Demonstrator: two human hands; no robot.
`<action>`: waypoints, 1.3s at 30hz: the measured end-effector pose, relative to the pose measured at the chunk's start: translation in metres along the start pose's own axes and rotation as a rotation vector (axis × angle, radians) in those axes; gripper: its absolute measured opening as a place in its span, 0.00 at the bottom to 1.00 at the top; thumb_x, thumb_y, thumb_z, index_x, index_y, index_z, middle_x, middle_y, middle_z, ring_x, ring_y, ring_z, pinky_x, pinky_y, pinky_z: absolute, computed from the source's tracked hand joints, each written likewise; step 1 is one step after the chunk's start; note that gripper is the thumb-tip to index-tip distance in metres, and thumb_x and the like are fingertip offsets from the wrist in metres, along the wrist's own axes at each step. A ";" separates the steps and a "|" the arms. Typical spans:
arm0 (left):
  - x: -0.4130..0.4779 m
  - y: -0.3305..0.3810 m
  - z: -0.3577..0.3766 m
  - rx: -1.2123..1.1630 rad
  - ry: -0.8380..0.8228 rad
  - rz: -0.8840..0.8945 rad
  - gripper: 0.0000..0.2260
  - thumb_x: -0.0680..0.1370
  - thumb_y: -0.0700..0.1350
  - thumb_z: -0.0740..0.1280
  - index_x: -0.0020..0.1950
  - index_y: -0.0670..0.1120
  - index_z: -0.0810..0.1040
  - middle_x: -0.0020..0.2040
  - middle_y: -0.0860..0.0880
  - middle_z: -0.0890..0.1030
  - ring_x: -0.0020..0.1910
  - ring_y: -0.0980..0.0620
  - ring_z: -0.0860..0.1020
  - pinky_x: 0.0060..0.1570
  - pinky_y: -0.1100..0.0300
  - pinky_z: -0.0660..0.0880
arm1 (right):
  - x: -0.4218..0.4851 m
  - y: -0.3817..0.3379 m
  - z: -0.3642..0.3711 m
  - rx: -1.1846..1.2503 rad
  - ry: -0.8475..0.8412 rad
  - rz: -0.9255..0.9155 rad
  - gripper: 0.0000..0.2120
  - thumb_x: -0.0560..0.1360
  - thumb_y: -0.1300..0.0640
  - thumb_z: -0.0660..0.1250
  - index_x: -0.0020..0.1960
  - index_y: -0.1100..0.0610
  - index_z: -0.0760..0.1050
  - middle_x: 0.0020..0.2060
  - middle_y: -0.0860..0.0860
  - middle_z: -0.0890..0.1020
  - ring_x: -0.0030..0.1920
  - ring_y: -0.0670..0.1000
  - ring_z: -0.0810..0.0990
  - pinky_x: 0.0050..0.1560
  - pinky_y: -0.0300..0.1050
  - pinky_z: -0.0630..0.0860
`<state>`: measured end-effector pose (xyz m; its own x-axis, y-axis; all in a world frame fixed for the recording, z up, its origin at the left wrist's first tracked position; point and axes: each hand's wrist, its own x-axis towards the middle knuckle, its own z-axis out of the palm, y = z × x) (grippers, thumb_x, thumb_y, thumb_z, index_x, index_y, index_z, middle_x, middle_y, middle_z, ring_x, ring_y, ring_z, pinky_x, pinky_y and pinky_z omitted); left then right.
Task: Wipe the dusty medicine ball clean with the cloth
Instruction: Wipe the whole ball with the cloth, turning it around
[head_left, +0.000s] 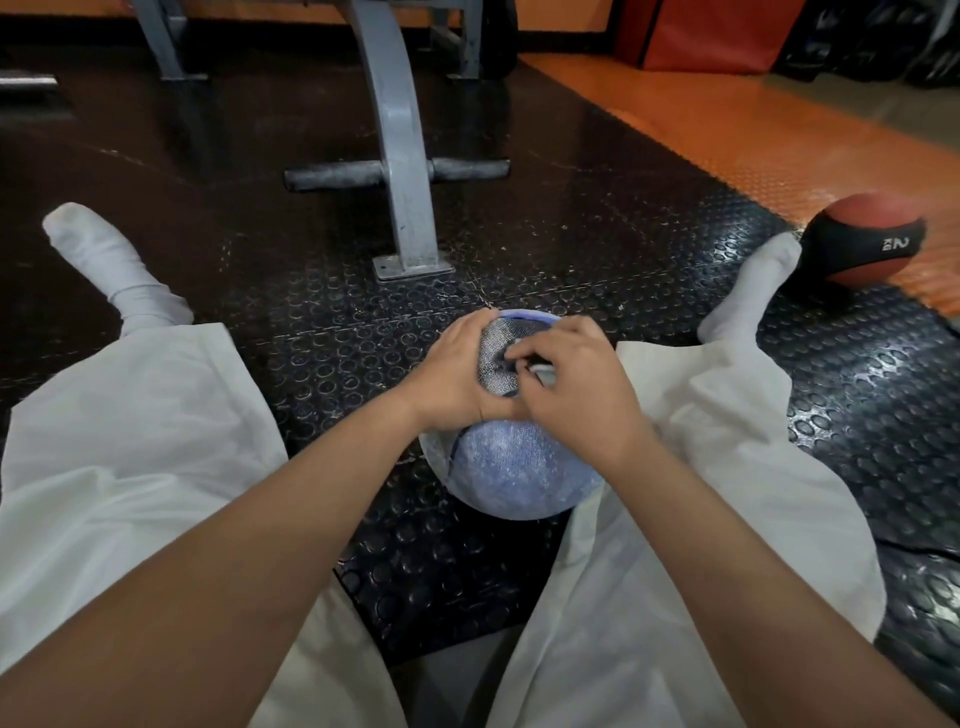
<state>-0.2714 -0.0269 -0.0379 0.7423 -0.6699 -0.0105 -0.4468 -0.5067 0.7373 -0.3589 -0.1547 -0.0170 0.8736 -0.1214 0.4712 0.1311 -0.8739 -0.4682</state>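
One studded rubber floor mat (519, 249) carries the work. The blue medicine ball (519, 467) rests on it, well in from its orange right edge, between the seated person's spread legs.

Risk 1: the ball is not chocked. A sideways stroke could roll it away unless the left hand (452, 374), cupped with curved fingers over its upper left side, holds firm.

Risk 2: pale dust coats the near face. It could smear, or fall onto the white trousers (675, 467) lying against the ball.

Risk 3: the right hand (582, 384), fingers bunched, pinches only a small pale fold, apparently the cloth (540, 370). It may slip out.

Hidden: most of the cloth, the ball's underside and far face, and several fingertips.
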 end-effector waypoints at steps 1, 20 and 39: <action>-0.001 -0.001 0.002 0.003 0.013 0.007 0.53 0.64 0.57 0.79 0.79 0.48 0.51 0.78 0.49 0.55 0.77 0.52 0.55 0.76 0.54 0.54 | 0.008 0.000 0.000 -0.008 0.000 0.027 0.11 0.69 0.67 0.68 0.48 0.58 0.83 0.43 0.49 0.83 0.51 0.48 0.70 0.51 0.31 0.64; -0.014 -0.012 -0.006 -0.018 -0.059 -0.032 0.61 0.55 0.66 0.76 0.80 0.49 0.48 0.78 0.53 0.52 0.77 0.53 0.54 0.77 0.52 0.55 | 0.019 -0.016 0.005 -0.057 -0.114 0.067 0.11 0.73 0.65 0.65 0.51 0.55 0.82 0.51 0.51 0.83 0.63 0.51 0.74 0.73 0.47 0.47; -0.015 -0.015 -0.018 0.080 -0.158 -0.101 0.60 0.63 0.66 0.75 0.80 0.49 0.38 0.80 0.54 0.41 0.79 0.51 0.44 0.77 0.50 0.51 | 0.039 -0.019 0.017 0.014 -0.199 0.106 0.16 0.74 0.64 0.63 0.59 0.57 0.79 0.58 0.52 0.81 0.72 0.51 0.66 0.68 0.38 0.60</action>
<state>-0.2663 0.0006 -0.0366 0.7008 -0.6871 -0.1917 -0.4169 -0.6125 0.6716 -0.3198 -0.1344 -0.0024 0.9578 -0.1161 0.2628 0.0386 -0.8544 -0.5183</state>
